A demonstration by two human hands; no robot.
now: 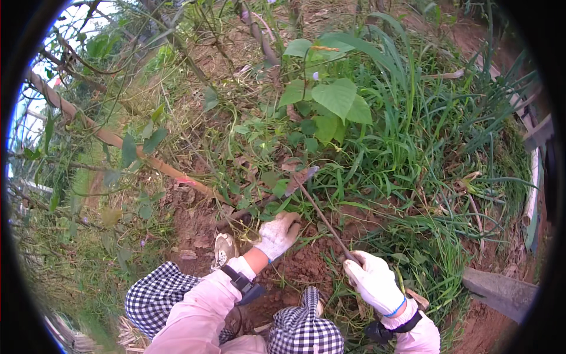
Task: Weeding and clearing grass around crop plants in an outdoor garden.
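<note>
My right hand (376, 281), in a white knit glove, grips the thin handle (325, 217) of a small hand hoe. Its soil-smeared metal blade (301, 179) lies up and left of the hand, among leaves and grass. My left hand (277, 235), also gloved and stained with soil, reaches down at the edge of the low green weeds (281, 192). Its fingers curl by the stems and partly drop out of sight, so whether it grasps any is unclear. Loose reddish soil (305, 270) lies between the two hands.
A slanting wooden pole (154, 166) with a pink mark meets the ground left of my left hand. Vines hang on the left. A broad-leaved plant (336, 99) and tall grass (411, 146) grow ahead. My shoe (224, 250) stands beside my left hand. A grey slab (499, 290) lies right.
</note>
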